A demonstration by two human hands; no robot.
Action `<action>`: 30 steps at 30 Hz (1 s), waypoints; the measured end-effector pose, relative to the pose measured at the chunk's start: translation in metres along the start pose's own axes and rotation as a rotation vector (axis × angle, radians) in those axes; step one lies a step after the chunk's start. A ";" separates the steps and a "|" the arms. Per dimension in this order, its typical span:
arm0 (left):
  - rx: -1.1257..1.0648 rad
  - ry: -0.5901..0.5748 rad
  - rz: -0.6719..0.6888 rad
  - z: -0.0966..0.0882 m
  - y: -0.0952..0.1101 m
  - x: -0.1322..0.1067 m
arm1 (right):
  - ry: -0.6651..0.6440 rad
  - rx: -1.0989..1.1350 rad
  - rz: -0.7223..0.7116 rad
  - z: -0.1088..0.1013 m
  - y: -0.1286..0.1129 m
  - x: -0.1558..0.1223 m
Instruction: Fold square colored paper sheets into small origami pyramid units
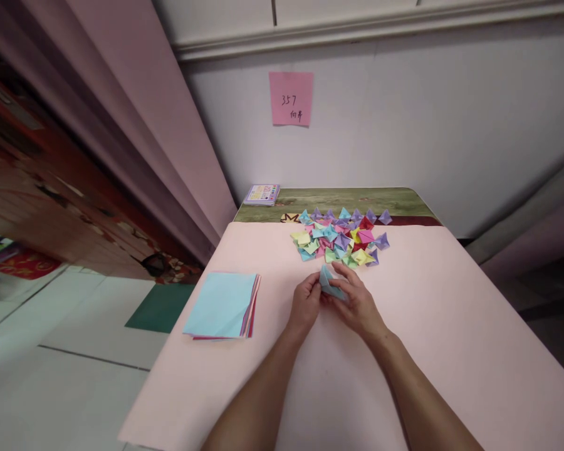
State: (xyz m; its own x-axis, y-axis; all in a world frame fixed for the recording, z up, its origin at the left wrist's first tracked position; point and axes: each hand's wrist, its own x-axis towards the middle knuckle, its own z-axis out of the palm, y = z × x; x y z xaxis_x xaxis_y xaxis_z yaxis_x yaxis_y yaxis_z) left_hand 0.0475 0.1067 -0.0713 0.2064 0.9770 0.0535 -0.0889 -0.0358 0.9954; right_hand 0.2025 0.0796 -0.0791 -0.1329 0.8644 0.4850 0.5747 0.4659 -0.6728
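A small light-blue piece of folded paper is held between my two hands above the pink tabletop. My left hand pinches its left edge between thumb and fingers. On the other side, my right hand grips it, with the fingers curved across the front and hiding part of the folds. Just beyond my hands lies a pile of folded paper boats in blue, purple, yellow, green, pink and red. To the left of my left hand rests a stack of square paper sheets, light blue on top.
A pink sheet covers most of the table, leaving a green wood-patterned strip at the back. A printed packet sits at the back left corner. A pink note is stuck to the wall. A curtain hangs at left.
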 end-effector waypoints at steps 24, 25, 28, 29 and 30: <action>0.153 0.073 0.149 0.008 0.000 -0.006 | 0.134 0.050 0.182 0.003 -0.006 0.000; 0.207 0.071 0.182 0.008 0.000 -0.007 | 0.138 0.053 0.190 0.004 -0.005 0.000; 0.360 0.031 0.298 0.009 0.000 -0.010 | 0.114 0.052 0.171 0.004 -0.004 0.000; 0.398 0.010 0.331 0.009 0.000 -0.011 | 0.107 0.045 0.160 0.004 -0.004 -0.001; 0.424 -0.010 0.355 0.010 0.001 -0.011 | 0.106 0.032 0.150 0.004 -0.005 -0.001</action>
State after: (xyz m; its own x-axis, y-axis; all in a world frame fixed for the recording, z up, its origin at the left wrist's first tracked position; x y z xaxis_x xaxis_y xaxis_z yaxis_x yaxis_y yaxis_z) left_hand 0.0547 0.0934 -0.0702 0.2451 0.8874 0.3904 0.2452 -0.4463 0.8606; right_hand 0.1970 0.0775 -0.0784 0.0393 0.9006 0.4328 0.5555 0.3403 -0.7587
